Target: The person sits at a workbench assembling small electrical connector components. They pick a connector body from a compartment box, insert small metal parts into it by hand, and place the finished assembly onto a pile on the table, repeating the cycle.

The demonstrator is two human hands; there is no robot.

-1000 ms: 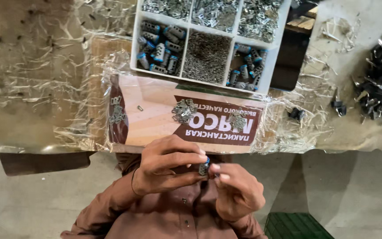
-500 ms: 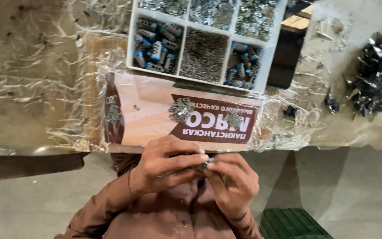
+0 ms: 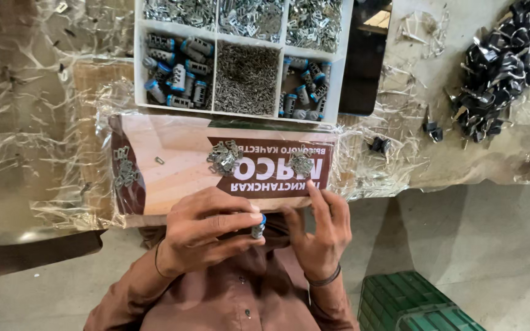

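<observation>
Fingers of the left hand (image 3: 207,236) are curled around a small cylinder (image 3: 258,227), pinching it between thumb and fingertips; the piece is grey metal with a blue cap at its upper end, and only its top part shows beyond the knuckles. It sits just right of the left fingertips and just left of the right palm. The right hand (image 3: 320,236) is beside it, fingers loosely spread and gripping nothing, with the index finger stretched up so that its tip reaches a small heap of tiny metal bits (image 3: 302,164) lying on a printed cardboard sheet (image 3: 167,165). A second, larger heap of flat metal plates (image 3: 224,156) lies above the left fingers on the same sheet, well apart from them. Farther beyond the fingers stands a white compartment tray (image 3: 216,73), holding more blue-capped cylinders, pins and stamped parts. Off to the right of the right hand, well apart, a pile of black parts (image 3: 501,64) lies on the plastic-covered table.

Half a second ago both hands were closed together over the cylinder, the right fingers bent in against the left. Now the right hand has opened and its index finger has gone up to the small heap, while the left hand keeps its grip on the cylinder.
</observation>
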